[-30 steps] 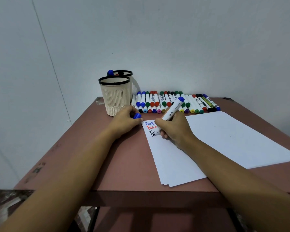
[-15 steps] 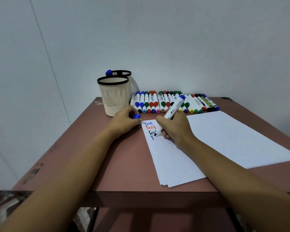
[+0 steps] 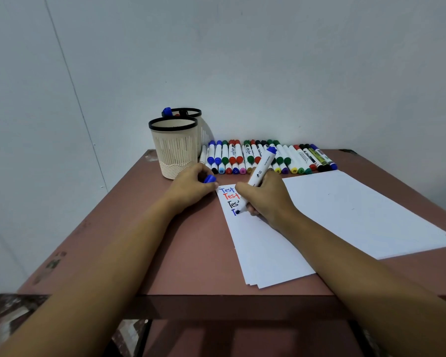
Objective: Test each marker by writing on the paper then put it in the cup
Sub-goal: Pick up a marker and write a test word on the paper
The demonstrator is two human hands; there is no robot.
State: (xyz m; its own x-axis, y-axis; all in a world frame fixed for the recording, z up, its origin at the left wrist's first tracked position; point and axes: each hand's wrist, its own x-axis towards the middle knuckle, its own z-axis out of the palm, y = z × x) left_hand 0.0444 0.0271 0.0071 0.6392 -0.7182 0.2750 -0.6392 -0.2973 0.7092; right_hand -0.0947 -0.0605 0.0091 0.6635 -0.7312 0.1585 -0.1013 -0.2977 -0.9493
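So, your right hand (image 3: 265, 199) has its grip closed round the lower barrel of the blue marker (image 3: 262, 168). It's tilted so the tail leans toward 1 o'clock and the tip pokes out at about 7 o'clock of your fingers, touching the paper (image 3: 263, 248) on a fourth line under three written ones. That's a low writing hold, for control I'd guess. Your left hand (image 3: 191, 189) pinches the blue cap (image 3: 209, 179) right at the sheet's 10 o'clock corner, probably to steady it and have the cap handy. The near cup (image 3: 175, 148) stands at 11 o'clock of that hand, an easy drop later, and the waiting markers (image 3: 289, 161) lie in a row at 12 o'clock on the table (image 3: 186, 253).
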